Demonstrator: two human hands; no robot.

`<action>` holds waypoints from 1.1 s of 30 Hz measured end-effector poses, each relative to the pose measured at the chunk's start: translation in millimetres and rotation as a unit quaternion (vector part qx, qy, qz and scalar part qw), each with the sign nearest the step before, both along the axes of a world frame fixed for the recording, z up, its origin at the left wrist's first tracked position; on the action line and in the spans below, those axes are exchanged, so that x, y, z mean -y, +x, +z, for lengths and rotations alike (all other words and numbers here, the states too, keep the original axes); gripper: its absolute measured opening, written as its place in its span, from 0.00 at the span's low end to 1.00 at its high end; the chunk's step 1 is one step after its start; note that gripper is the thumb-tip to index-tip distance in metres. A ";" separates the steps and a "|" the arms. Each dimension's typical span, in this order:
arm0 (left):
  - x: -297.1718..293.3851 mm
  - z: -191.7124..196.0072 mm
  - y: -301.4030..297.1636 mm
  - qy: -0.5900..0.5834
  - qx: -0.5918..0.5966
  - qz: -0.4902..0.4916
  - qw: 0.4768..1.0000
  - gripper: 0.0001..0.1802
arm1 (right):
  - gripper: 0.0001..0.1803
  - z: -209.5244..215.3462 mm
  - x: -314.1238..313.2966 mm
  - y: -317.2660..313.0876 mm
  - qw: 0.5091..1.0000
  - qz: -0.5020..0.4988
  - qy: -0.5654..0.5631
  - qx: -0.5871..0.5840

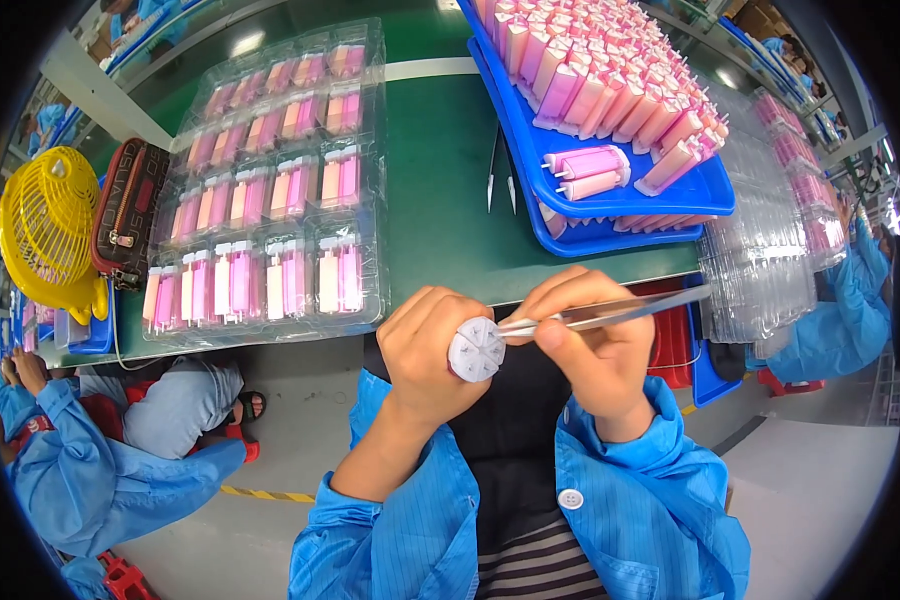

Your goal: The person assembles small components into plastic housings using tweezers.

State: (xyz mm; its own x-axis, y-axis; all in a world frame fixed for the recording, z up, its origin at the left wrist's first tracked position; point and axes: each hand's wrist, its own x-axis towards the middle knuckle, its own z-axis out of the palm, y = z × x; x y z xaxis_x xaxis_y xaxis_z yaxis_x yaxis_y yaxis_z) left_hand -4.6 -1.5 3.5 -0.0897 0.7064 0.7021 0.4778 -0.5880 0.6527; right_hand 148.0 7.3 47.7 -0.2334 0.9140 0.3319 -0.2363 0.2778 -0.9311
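My left hand is closed around a round piece with a white end divided into wedge-shaped segments, each with a small mark; the rest of it is hidden in my fist. Steel tweezers are gripped between the thumb and fingers of my right hand. Their tips reach the rim of the white end, though I cannot tell whether they touch. Both hands are in front of the green table's near edge, above my lap.
Clear plastic trays of pink and peach tubes lie on the table's left. Stacked blue trays at right hold many such tubes. Another pair of tweezers lies between. A yellow fan, a dark pouch and a seated co-worker are leftward.
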 end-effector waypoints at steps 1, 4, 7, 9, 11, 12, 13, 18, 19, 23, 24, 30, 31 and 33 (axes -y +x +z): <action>0.1 -0.1 -0.3 -0.001 0.002 0.001 1.000 0.12 | 0.04 1.0 -1.6 4.0 1.000 0.001 -0.001 0.002; -0.1 -0.4 -2.3 -0.027 0.023 -0.018 0.999 0.12 | 0.04 4.5 -6.9 14.5 0.992 0.055 0.061 0.097; 1.0 -0.7 -3.8 -0.047 0.002 -0.026 0.999 0.13 | 0.03 7.2 -8.0 16.2 0.987 0.053 0.079 0.130; 0.7 -1.0 -4.0 -0.041 -0.009 -0.024 0.999 0.13 | 0.03 6.8 -7.4 16.3 0.986 0.051 0.079 0.135; -1.3 0.1 -2.3 -0.031 -0.003 -0.023 0.999 0.12 | 0.03 6.4 -7.2 15.9 0.986 0.049 0.079 0.140; -2.0 0.7 -1.6 -0.021 0.004 -0.022 1.000 0.12 | 0.02 7.4 -7.4 15.8 0.985 0.049 0.084 0.142; -2.2 0.6 -1.7 -0.021 0.004 -0.022 1.000 0.12 | 0.03 7.9 -7.4 15.8 0.984 0.050 0.090 0.144; -2.7 -1.1 -2.4 -0.013 -0.010 -0.017 1.000 0.12 | 0.02 8.3 -6.6 14.5 0.984 0.039 0.088 0.150; -2.9 -0.9 -2.5 -0.013 -0.010 -0.016 1.000 0.12 | 0.02 8.4 -6.7 14.5 0.983 0.038 0.093 0.155; -3.7 0.1 -3.1 -0.003 -0.012 -0.014 1.000 0.12 | 0.02 9.1 -6.2 13.9 0.984 0.035 0.080 0.156; -3.7 0.8 -2.9 -0.002 -0.014 -0.012 1.000 0.12 | 0.02 7.9 -6.6 14.0 0.983 0.034 0.090 0.155; -4.2 -1.2 -3.2 0.004 -0.021 0.000 1.000 0.12 | 0.03 4.2 -3.9 8.5 0.991 0.018 0.067 0.112; -4.0 -0.8 -3.2 0.004 -0.020 -0.001 1.000 0.12 | 0.03 2.8 -3.3 7.8 0.997 0.005 0.038 0.071; -2.6 0.6 -4.6 -0.012 -0.045 0.005 0.999 0.11 | 0.03 1.2 -3.6 7.7 0.996 0.003 0.046 0.075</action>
State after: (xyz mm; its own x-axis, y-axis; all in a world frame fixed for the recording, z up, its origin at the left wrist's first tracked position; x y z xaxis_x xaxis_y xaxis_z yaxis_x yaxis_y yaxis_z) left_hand -9.2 1.1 4.2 -0.0348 0.7229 0.6901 0.5414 -0.5668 0.6210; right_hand 155.7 11.0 49.0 -0.2915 0.8801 0.3748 -0.0973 0.3625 -0.9269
